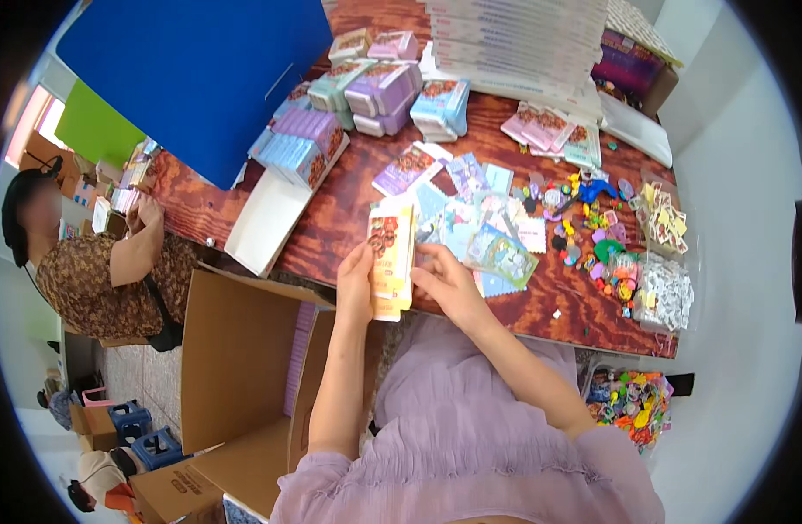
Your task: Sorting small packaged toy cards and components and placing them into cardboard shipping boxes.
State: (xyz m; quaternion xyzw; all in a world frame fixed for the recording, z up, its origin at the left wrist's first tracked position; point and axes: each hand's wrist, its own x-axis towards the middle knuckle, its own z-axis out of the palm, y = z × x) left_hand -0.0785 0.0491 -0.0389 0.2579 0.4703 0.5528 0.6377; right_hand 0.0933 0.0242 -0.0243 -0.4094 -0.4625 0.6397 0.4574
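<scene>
A yellow small carton (389, 262) with a red-brown picture is held upright over the near edge of the table. It looks flat, with a pale flap along its right side. My left hand (356, 278) is closed on its left edge, thumb on the front. My right hand (449, 284) pinches its right edge with thumb and fingers. Just beyond lie a purple carton (410, 168) and a loose pile of pastel cards (458, 223). A clear-wrapped green packet (503, 256) rests on that pile, right of my right hand.
Stacked small cartons (383, 92) and a white tray of cartons (270, 214) stand farther back. Colourful trinkets (598, 227) spread at right beside clear bags (663, 293). A large cardboard box (235, 349) stands open at lower left. Another person (113, 236) works at the table's left.
</scene>
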